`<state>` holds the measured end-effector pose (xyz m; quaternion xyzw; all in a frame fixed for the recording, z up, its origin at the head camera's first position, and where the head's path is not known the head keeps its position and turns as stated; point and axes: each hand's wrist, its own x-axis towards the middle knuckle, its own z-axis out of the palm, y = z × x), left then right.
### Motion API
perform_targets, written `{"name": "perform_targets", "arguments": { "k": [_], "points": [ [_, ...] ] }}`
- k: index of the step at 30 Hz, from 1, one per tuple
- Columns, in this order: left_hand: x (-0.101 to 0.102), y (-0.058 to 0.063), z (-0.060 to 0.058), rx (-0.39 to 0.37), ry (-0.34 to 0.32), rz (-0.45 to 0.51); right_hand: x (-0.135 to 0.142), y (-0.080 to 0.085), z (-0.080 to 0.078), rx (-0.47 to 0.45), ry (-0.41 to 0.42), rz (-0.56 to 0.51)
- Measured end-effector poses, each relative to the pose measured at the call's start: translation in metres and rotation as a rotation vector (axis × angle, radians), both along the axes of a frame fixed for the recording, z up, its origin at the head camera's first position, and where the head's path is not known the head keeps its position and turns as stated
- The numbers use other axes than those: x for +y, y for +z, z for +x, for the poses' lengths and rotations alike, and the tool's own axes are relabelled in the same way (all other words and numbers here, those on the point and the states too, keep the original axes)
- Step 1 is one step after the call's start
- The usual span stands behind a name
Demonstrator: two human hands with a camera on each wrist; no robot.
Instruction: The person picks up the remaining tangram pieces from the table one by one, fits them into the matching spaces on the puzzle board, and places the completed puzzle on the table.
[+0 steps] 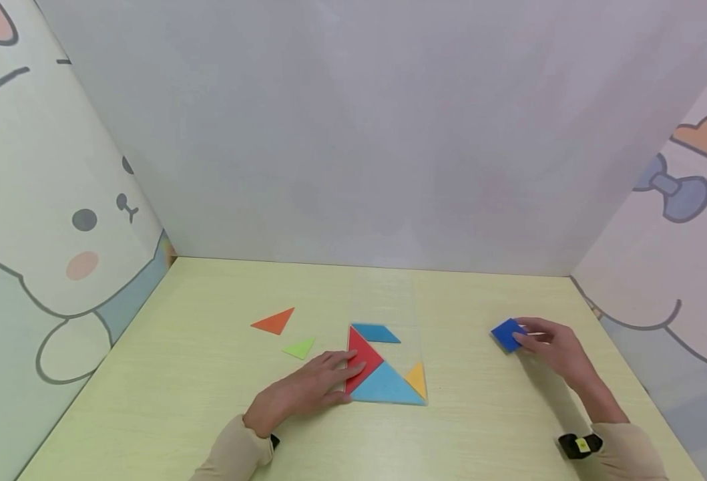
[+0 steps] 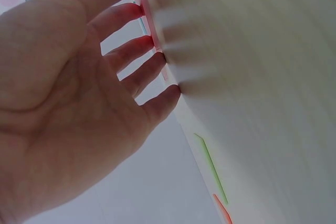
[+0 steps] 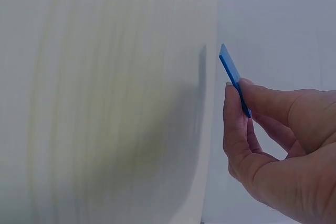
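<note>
My right hand [image 1: 554, 347] pinches a dark blue square tile [image 1: 505, 333] between thumb and fingers, out at the right. In the right wrist view the tile [image 3: 231, 69] shows nearly edge-on, raised off the table, its shadow beside it. My left hand [image 1: 305, 387] rests with fingers spread and extended on a large red triangle [image 1: 367, 353]. That triangle lies at the left side of a faint clear rectangular tray [image 1: 414, 300]. Against it lie a large light blue triangle [image 1: 389, 387] and a blue four-sided tile [image 1: 377, 333]. A small yellow triangle [image 1: 418, 381] sits at the tray's right edge.
An orange triangle [image 1: 276, 323] and a light green triangle [image 1: 301, 348] lie on the table left of the tray. A pale wall [image 1: 377, 133] rises behind the table, and side panels with cartoon drawings [image 1: 47, 200] stand left and right.
</note>
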<state>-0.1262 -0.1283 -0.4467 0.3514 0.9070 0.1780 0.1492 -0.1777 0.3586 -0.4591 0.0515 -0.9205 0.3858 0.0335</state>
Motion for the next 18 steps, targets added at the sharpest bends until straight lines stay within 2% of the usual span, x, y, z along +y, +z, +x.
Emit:
{"name": "perform_targets", "arguments": {
  "k": [7,18],
  "points": [
    [0.0,0.0,0.0,0.005,-0.003,0.0,-0.007,0.0,0.002,-0.038,0.003,-0.001],
    [-0.001,0.0,0.001,0.031,-0.016,0.003,-0.022,0.001,0.002,-0.044,0.037,-0.028]
  ]
}}
